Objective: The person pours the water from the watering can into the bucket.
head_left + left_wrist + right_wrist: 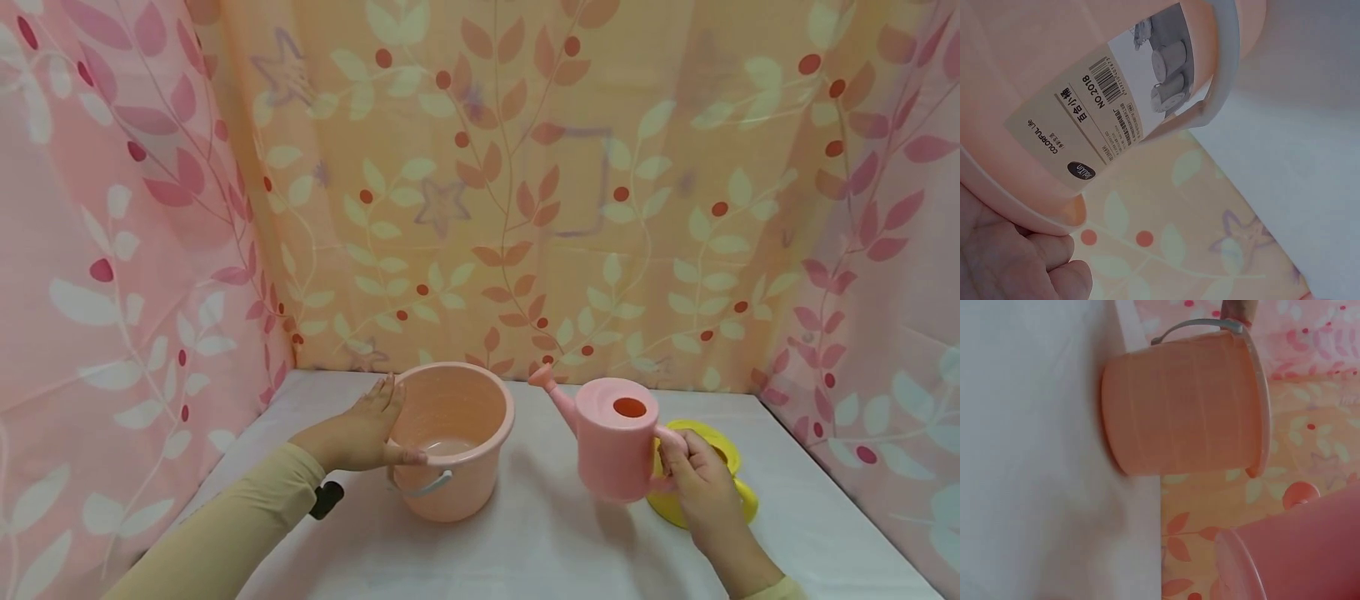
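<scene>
One spread left hand [365, 429] touches a lower-centre bucket [453, 493]; the right hand [701, 483] grips a watering can [613, 450]; slackening could drop it.

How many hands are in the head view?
2. The left hand rests against the rim of the peach bucket; the right hand holds the handle of the pink watering can. Neither is fully hidden.

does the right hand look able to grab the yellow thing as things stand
Probably not: the right hand holds the pink watering can, though the yellow thing sits close behind it.
</scene>
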`<state>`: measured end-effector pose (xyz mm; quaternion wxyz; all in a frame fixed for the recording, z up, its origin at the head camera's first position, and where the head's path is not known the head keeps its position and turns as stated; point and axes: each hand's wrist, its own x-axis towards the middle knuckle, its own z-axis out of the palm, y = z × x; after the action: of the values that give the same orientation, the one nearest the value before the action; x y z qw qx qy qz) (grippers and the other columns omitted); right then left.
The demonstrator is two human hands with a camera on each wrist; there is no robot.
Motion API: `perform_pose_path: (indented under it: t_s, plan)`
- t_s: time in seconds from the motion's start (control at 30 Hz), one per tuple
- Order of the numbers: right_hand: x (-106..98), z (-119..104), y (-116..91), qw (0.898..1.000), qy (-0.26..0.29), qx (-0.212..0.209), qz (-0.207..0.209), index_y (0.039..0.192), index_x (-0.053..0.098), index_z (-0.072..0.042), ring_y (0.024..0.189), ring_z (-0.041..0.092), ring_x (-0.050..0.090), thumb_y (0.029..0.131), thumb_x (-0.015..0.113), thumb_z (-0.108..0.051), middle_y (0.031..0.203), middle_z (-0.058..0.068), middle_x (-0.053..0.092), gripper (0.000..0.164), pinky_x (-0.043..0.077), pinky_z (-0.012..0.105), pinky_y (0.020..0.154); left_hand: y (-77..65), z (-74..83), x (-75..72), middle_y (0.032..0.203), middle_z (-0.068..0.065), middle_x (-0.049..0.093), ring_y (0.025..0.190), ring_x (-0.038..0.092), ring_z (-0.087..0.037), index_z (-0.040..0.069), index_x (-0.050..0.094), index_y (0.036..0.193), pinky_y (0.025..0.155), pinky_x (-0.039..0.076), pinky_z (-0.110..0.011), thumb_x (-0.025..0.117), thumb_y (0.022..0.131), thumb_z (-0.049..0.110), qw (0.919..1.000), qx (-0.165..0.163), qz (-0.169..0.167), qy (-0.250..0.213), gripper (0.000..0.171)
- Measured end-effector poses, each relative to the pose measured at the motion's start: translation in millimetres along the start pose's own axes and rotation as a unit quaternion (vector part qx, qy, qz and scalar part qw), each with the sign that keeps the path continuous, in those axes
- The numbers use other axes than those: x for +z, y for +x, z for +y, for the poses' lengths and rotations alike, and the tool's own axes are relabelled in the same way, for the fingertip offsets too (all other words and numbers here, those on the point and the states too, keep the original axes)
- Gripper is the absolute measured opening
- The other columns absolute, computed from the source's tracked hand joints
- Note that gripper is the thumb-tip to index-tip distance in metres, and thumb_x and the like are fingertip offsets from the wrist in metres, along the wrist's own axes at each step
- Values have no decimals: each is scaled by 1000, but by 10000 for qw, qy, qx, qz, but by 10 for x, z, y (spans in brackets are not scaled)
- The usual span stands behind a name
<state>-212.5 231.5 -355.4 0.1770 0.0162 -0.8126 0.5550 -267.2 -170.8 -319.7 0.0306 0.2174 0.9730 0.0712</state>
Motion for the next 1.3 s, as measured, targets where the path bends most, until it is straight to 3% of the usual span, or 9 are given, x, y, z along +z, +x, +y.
perform_pose_path:
  t_s: [0.23,0.6,0.8,1.3]
  plan:
    - [-98,-127,57,9989,-29,-460,45,90,48,0,73,20,42,90,43,-33,74,11,40,33,48,30,56,-7,7,-12,141,-24,-5,129,-4,-33,-6,6,136,102,11,-47,40,62,78,10000,51,-9,-49,117]
    - [-177,-340,154,9972,-376,-646,-74,82,45,-2,72,17,43,89,46,-33,73,9,41,32,48,28,58,10,6,-17,142,-22,-3,129,-2,-33,-4,8,137,102,10,-47,37,62,80,9999,3,-104,61,116]
    - [-172,-535,240,9960,-177,-829,-294,80,42,-1,70,22,43,88,48,-33,70,10,39,34,50,33,56,7,10,-23,141,-22,-3,129,-1,-32,-4,8,137,101,10,-47,37,62,80,9999,-8,-112,66,116]
    - [-89,-876,346,9895,-568,-1152,-668,86,47,-5,77,25,44,87,47,-39,79,12,43,34,50,34,57,-21,34,-66,141,-22,-5,129,-1,-33,-4,8,137,102,9,-47,40,63,78,9999,-59,-144,12,114]
